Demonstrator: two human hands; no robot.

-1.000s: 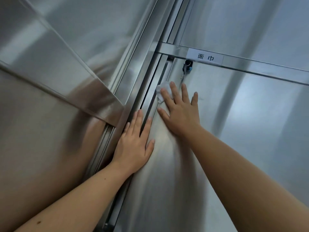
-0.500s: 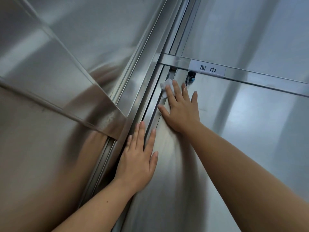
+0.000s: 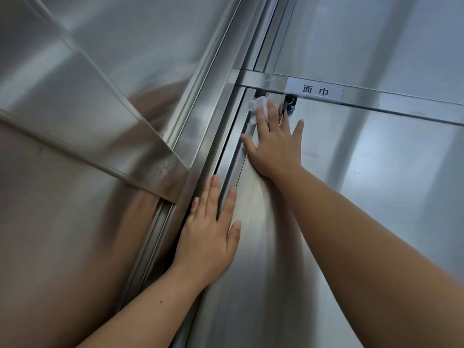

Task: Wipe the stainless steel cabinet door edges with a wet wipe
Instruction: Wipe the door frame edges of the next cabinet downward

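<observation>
A stainless steel cabinet door (image 3: 364, 177) fills the right half of the view. Its left edge (image 3: 232, 159) runs up beside a vertical frame post. My right hand (image 3: 273, 144) lies flat with straight fingers at the door's top left corner, pressing a white wet wipe (image 3: 256, 106) against the edge. Most of the wipe is hidden under the fingers. Lower down, my left hand (image 3: 211, 229) rests flat and open across the door edge and the post.
A key in a blue-ringed lock (image 3: 290, 102) hangs just right of my right fingertips. Above it a horizontal rail carries a white label (image 3: 315, 91). Another steel panel (image 3: 75, 96) with a slanted band covers the left.
My right hand slid the wipe up along the door edge to the top corner beside the lock. The left hand stayed flat against the edge.
</observation>
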